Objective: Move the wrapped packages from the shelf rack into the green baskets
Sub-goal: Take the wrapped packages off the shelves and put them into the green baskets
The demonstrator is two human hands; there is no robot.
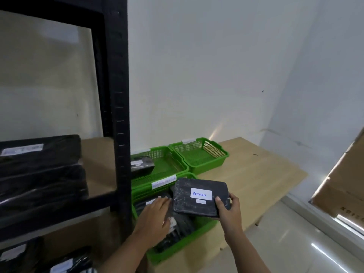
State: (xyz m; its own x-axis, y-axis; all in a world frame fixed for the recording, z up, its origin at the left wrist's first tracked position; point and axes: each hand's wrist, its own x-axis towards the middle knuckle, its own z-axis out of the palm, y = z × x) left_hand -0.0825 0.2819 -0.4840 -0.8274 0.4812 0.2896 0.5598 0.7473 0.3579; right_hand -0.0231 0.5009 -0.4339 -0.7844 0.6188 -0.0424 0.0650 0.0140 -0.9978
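My right hand (229, 210) grips the near right corner of a black wrapped package (189, 201) with a white "RETURN" label, held tilted over the nearest green basket (185, 245). My left hand (155, 215) lies flat, fingers straight, on the black packages lying in that basket. A second green basket (167, 174) behind it holds one black package (141, 164). A third green basket (199, 154) further back is empty. On the black shelf rack (118, 107) at left lies a stack of black wrapped packages (41, 174), and more packages (65, 263) sit on the shelf below.
The baskets stand on a light wooden table (256, 174) against a white wall. A brown cardboard box (342, 186) juts in at the right edge. Glossy tiled floor (295, 243) lies right of the table.
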